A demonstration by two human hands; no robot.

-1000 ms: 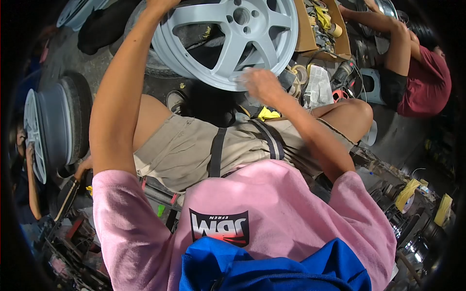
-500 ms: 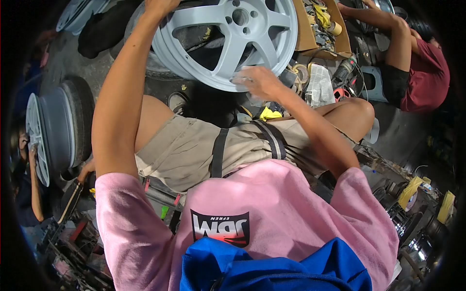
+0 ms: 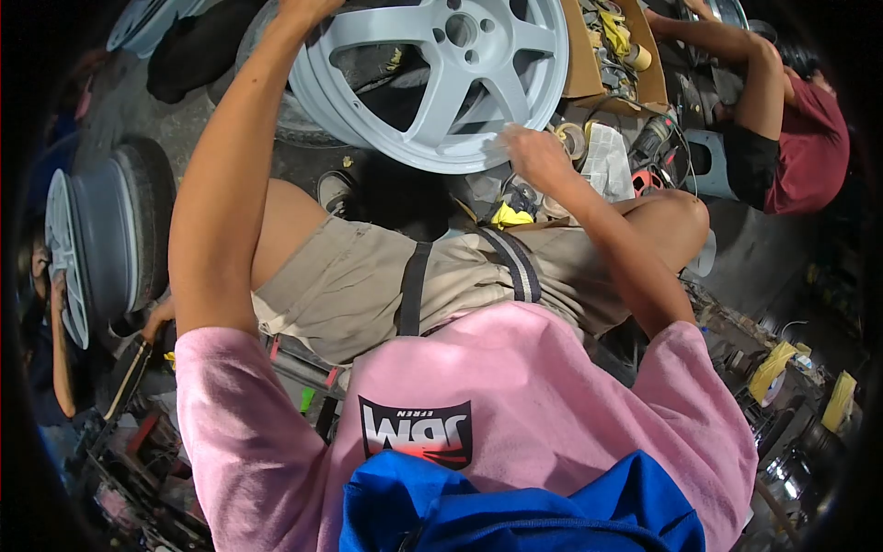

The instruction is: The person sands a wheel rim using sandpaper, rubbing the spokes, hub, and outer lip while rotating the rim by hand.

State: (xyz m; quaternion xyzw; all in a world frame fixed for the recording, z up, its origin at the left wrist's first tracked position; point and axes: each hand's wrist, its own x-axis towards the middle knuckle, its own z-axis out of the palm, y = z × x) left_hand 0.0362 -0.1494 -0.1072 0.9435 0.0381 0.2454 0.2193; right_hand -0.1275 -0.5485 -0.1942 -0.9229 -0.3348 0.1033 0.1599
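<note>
A pale grey multi-spoke wheel rim (image 3: 441,101) lies tilted in front of me, over a dark tyre (image 3: 299,129). My left hand (image 3: 308,9) grips its upper left edge, partly cut off by the top of the view. At the rim's lower right edge is my right hand (image 3: 543,156), its fingers bent together and smeared by motion. Something pale and thin seems to be at those fingertips, too blurred to name.
A cardboard box (image 3: 579,55) of tape and scraps stands right of the rim, near newspaper (image 3: 605,161) and a power tool (image 3: 651,138). A co-worker in a maroon shirt (image 3: 814,147) sits at right. Another person's hands touch a wheel (image 3: 110,239) at left.
My right hand has moved right along the lower lip of the rim, from over its face to its edge. The rim has shifted very slightly; my left hand stays at its upper left.
</note>
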